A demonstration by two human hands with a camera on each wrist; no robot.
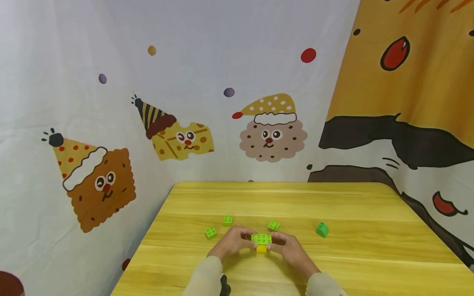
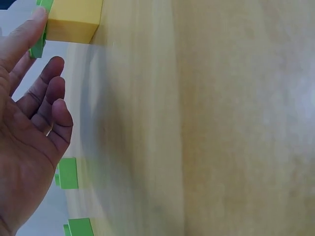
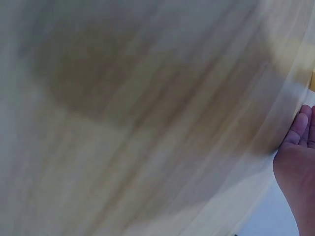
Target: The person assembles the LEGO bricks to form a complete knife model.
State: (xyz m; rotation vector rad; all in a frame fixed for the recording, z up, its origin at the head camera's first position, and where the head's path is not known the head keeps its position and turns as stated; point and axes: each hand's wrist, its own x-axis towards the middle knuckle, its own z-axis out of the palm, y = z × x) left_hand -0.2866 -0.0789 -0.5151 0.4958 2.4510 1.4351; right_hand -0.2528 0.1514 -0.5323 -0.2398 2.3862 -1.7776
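Note:
A flat light-green toy brick (image 1: pixel 261 239) with several studs sits on top of a yellow brick (image 1: pixel 261 248) near the table's front. My left hand (image 1: pixel 235 241) pinches its left end between thumb and fingers. From the other side, my right hand (image 1: pixel 291 249) pinches the right end. In the left wrist view the thumb lies against the green brick (image 2: pixel 37 49), right at the yellow block (image 2: pixel 74 20), and the lower fingers curl loosely. The right wrist view catches only part of the right hand (image 3: pixel 297 147), beside a sliver of yellow (image 3: pixel 312 81).
Small light-green bricks lie beyond the hands: one at left (image 1: pixel 211 233), another slightly farther back (image 1: pixel 227 220), a third behind the right hand (image 1: pixel 273 225). Farther right is a darker green curved brick (image 1: pixel 322 230). A cartoon-printed cloth (image 1: pixel 222 164) hangs behind the wooden table (image 1: pixel 281 201).

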